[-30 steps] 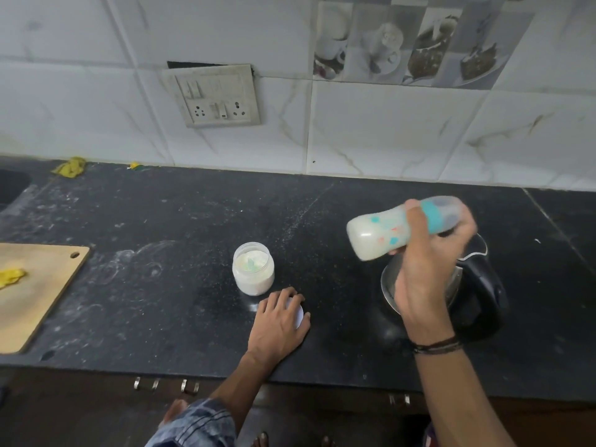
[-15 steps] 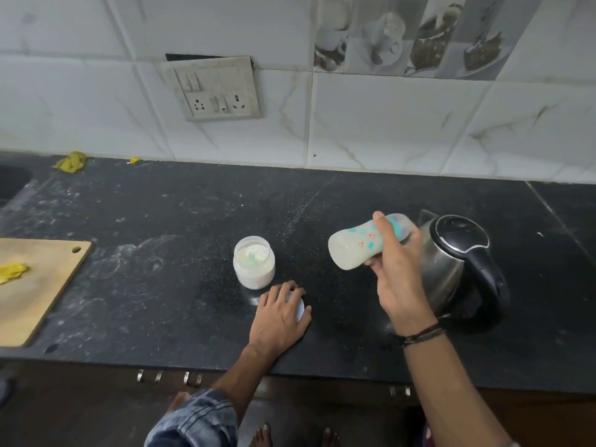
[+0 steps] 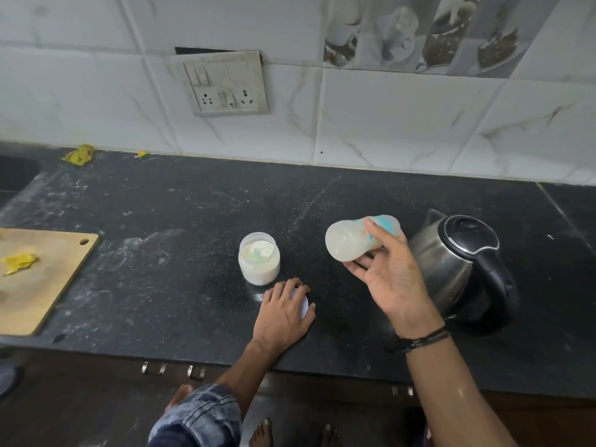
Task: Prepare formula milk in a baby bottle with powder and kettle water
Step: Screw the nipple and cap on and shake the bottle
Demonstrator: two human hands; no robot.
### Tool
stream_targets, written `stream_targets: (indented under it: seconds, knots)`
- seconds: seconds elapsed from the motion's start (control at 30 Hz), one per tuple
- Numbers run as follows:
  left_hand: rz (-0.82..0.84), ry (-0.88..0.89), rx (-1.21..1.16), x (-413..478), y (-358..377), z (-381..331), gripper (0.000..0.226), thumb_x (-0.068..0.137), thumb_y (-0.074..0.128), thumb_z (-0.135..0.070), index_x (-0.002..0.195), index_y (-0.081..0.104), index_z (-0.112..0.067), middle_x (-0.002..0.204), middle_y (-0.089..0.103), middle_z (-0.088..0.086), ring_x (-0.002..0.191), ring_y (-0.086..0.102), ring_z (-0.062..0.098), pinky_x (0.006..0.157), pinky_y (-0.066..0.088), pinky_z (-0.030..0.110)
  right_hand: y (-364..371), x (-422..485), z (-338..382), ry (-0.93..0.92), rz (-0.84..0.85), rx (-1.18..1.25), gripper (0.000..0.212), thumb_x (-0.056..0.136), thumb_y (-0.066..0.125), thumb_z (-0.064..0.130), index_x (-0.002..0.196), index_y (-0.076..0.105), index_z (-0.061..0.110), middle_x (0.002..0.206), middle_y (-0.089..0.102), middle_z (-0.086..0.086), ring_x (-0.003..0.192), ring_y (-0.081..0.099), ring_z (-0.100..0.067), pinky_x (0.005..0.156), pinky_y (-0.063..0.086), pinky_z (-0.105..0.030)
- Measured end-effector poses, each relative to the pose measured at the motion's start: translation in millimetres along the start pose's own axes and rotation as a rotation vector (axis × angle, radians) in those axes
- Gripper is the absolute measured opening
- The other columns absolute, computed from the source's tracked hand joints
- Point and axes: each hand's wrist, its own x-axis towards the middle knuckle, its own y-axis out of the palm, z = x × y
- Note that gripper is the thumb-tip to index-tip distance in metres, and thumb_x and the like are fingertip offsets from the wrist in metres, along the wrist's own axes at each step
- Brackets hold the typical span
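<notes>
My right hand holds a baby bottle lying on its side in the air, its base pointing left; milky liquid fills it and a teal collar shows near my fingers. An open jar of white powder with a green scoop inside stands on the black counter. My left hand rests palm down on the jar's white lid, flat on the counter in front of the jar. A steel kettle with a black lid and handle stands just right of the bottle.
A wooden cutting board with yellow scraps lies at the left. A sink edge shows at the far left. A wall socket plate hangs above the counter. Bare feet show below the counter's front edge.
My right hand has swung the bottle down and to the left, from above the kettle to beside it, turning palm up. The left hand stays on the lid.
</notes>
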Motion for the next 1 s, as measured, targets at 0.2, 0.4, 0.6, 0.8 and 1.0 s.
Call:
stream_targets:
  seconds: [0.2, 0.4, 0.6, 0.8, 1.0]
  knots:
    - [0.012, -0.001, -0.016, 0, 0, 1, 0.049, 0.1, 0.039, -0.058, 0.134, 0.057, -0.028, 0.144, 0.053, -0.004, 0.128, 0.049, 0.018, 0.106, 0.042, 0.037, 1, -3, 8, -0.1, 0.053, -0.038, 0.083, 0.068, 0.092, 0.021, 0.138, 0.047, 0.025, 0.133, 0.064, -0.011, 0.108, 0.075, -0.027, 0.076, 0.063, -0.041]
    - [-0.01, 0.006, -0.011, -1, -2, -1, 0.05, 0.099, 0.04, -0.057, 0.131, 0.06, -0.025, 0.14, 0.055, -0.004, 0.124, 0.052, 0.02, 0.102, 0.045, 0.038, 11, -11, 24, -0.618, -0.074, -0.128, 0.096, 0.07, 0.093, 0.012, 0.144, 0.034, 0.028, 0.128, 0.059, -0.002, 0.108, 0.069, -0.016, 0.087, 0.062, -0.05]
    - [-0.031, 0.015, -0.022, -2, -2, -1, 0.047, 0.099, 0.043, -0.055, 0.13, 0.062, -0.025, 0.139, 0.056, -0.003, 0.123, 0.054, 0.02, 0.102, 0.046, 0.038, 20, -20, 17, -0.656, -0.101, -0.149, 0.079, 0.078, 0.088, 0.01, 0.137, 0.04, 0.028, 0.113, 0.065, 0.01, 0.095, 0.07, -0.009, 0.082, 0.062, -0.038]
    - [-0.056, 0.023, -0.013, -3, -1, -1, 0.045, 0.098, 0.045, -0.054, 0.127, 0.063, -0.025, 0.137, 0.059, -0.003, 0.12, 0.056, 0.02, 0.099, 0.048, 0.038, 21, -11, 27, -0.635, -0.158, -0.151, 0.073, 0.07, 0.09, 0.021, 0.126, 0.046, 0.034, 0.116, 0.064, 0.005, 0.093, 0.071, -0.013, 0.076, 0.059, -0.033]
    - [-0.082, 0.022, 0.004, -2, 1, -1, 0.042, 0.097, 0.05, -0.052, 0.124, 0.065, -0.024, 0.133, 0.061, -0.003, 0.116, 0.058, 0.021, 0.096, 0.049, 0.038, 20, -11, 30, -0.677, -0.277, 0.034, 0.081, 0.07, 0.09, 0.032, 0.134, 0.04, 0.028, 0.122, 0.064, -0.002, 0.099, 0.073, -0.011, 0.074, 0.061, -0.036]
